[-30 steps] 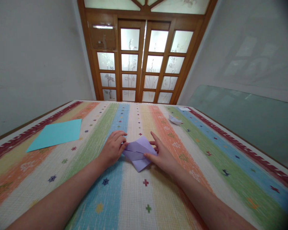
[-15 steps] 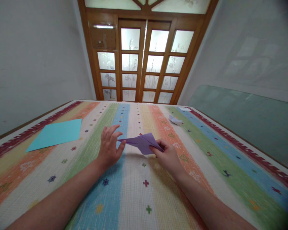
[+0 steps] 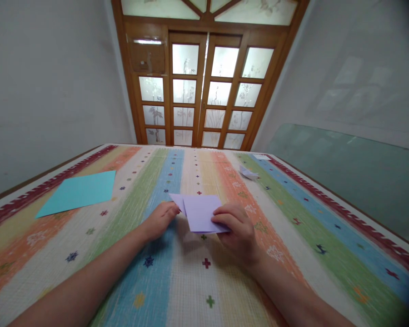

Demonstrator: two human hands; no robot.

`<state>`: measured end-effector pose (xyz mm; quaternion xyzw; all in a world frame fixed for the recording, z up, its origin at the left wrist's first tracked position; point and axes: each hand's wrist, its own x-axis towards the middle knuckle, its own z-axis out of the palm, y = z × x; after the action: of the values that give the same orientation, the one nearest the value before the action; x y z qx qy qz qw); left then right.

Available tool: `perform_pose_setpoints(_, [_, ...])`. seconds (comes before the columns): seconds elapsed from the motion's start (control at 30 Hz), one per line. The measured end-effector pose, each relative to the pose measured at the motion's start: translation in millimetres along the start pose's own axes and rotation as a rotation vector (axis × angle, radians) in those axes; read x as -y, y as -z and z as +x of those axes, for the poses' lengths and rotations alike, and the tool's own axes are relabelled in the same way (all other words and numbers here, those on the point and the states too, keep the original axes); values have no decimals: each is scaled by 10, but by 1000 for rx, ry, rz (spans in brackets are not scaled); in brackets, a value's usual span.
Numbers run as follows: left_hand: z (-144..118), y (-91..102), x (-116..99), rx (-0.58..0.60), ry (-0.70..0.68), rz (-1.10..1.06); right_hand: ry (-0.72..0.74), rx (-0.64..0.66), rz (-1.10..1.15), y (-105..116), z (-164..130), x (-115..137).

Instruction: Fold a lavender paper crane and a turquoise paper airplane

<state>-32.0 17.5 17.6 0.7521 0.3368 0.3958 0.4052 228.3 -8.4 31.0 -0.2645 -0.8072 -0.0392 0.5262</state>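
Pinching the folded lilac paper (image 3: 199,212) between my left hand (image 3: 160,219) and right hand (image 3: 236,229), I risked a crooked crease if either grip slipped.

Soft, even daylight comes through the frosted glass door panes (image 3: 204,91) at 12 o'clock; the panes glow pale, close to washed out. The grey walls stay dim. A faint shadow lies on the striped bench cloth (image 3: 191,281) just under the lilac folded paper (image 3: 202,213) and beside the wrists. Wide-lens distortion bows the door frame and stretches the bench edges; the corners at 2 and 4 o'clock darken. The picture is slightly soft throughout.
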Motion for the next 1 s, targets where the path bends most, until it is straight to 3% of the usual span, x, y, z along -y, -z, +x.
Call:
perform_pose_setpoints(0.17, [-46,-130,-79,31,361,-700,61,312,-44,-59,2,108])
perform_pose_setpoints(0.3, [-31,-137,-106,-101,482,-873,70,468,-10,-113,-4,167])
perform_pose_setpoints(0.43, [5,-91,-83,-191,492,-916,15,415,40,-116,-13,175])
perform_pose_setpoints(0.53, [3,-94,-63,-185,506,-899,-181,254,117,-136,-23,148])
perform_pose_setpoints(0.67, [-24,-156,-32,-133,522,-836,-627,90,431,-215,-35,56])
perform_pose_setpoints(0.77, [-45,-210,-11,-77,519,-781,-939,163,759,-267,-42,-17])
perform_pose_setpoints(0.83, [-56,-238,-11,-31,509,-741,-1066,235,866,-286,-52,-38])
perform_pose_setpoints(1.0, [-73,-270,-61,48,492,-692,-1141,263,930,-308,-96,-26])
